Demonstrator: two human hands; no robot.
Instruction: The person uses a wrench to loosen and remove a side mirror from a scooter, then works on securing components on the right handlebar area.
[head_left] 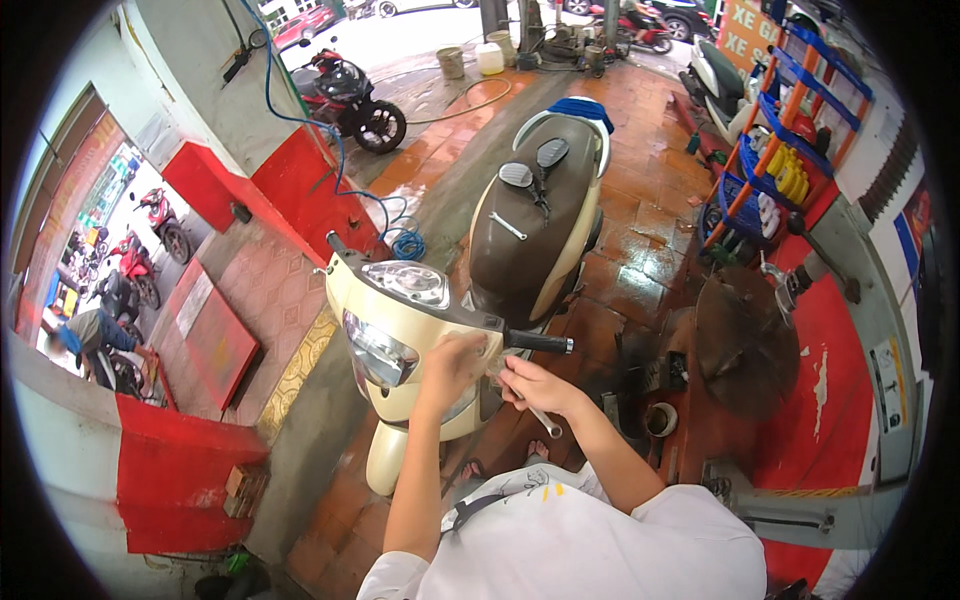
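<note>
A cream scooter (400, 405) stands before me, its headlight (378, 350) toward my left arm. My left hand (455, 367) is at the front cover beside the handlebar grip (540, 343); its fingers are smeared by motion. Just right of it, below the grip, my right hand (535, 387) is closed around a wrench (552, 427), whose ring end sticks out toward me. On the brown seat (510, 235) lie another wrench (507, 225) and two removed mirrors (515, 175) with dark stems. A blue cloth (583, 108) is draped at the seat's rear.
To the right are a blue and orange rack (765, 150) with bottles, a round dark stool-like disc (745, 340) and a small can (660, 419). A blue hose (408, 245) coils by the red wall. A black motorcycle (345, 100) stands behind; another person (95, 330) bends at far left.
</note>
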